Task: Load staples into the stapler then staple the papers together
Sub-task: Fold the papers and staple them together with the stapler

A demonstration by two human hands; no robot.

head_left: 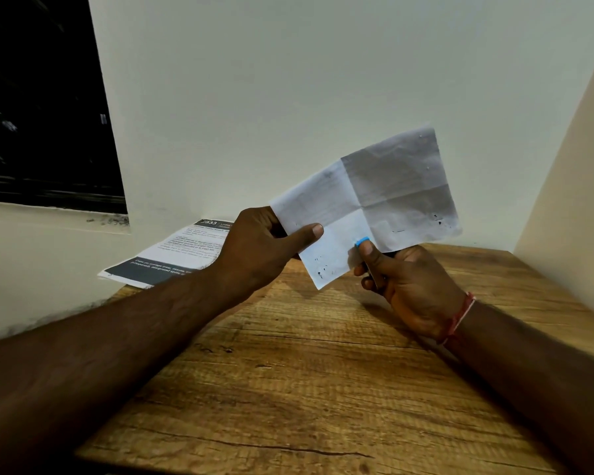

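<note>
Papers (391,190): white, creased into 4 panels, held up in the air above the far half of the table (306,389). Left hand (254,248): above the table's far left part, fingers and thumb pinching the papers' left edge. Right hand (412,282): above the table's far right part, fingers curled tight round the stapler (361,241), only its blue tip showing, at the papers' lower edge. Red thread band (460,317): on the right wrist. 1 printed sheet (172,258): flat on the table's far left corner.
</note>
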